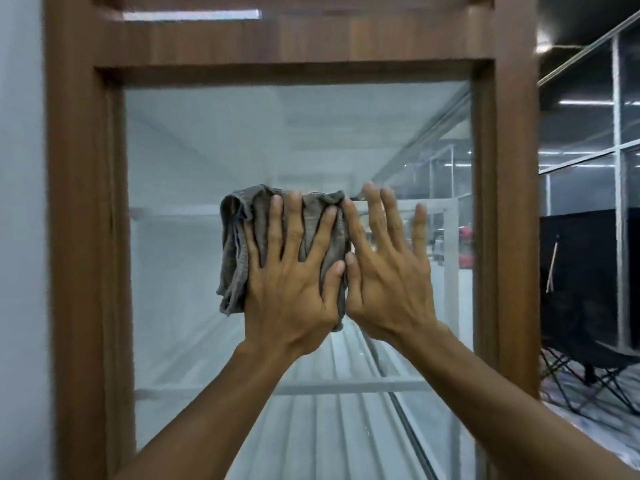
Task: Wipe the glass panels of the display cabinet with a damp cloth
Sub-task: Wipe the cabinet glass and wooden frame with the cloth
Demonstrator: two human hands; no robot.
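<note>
**Pressing Cloth to Cabinet Glass**

We note the left hand [291, 275], fingers spread flat, pressing a bunched grey cloth [239, 244] against the glass panel [194, 150] of the wooden-framed cabinet [83, 202]. The cloth's long axis runs vertically. The right hand [388, 271] lies open on the glass, touching the cloth's right edge.

Pale wall [20, 202] at left, metal-framed glass partitions [623, 140] and dark folding chairs [595, 368] at right, ceiling strip lights [585, 102]
</note>
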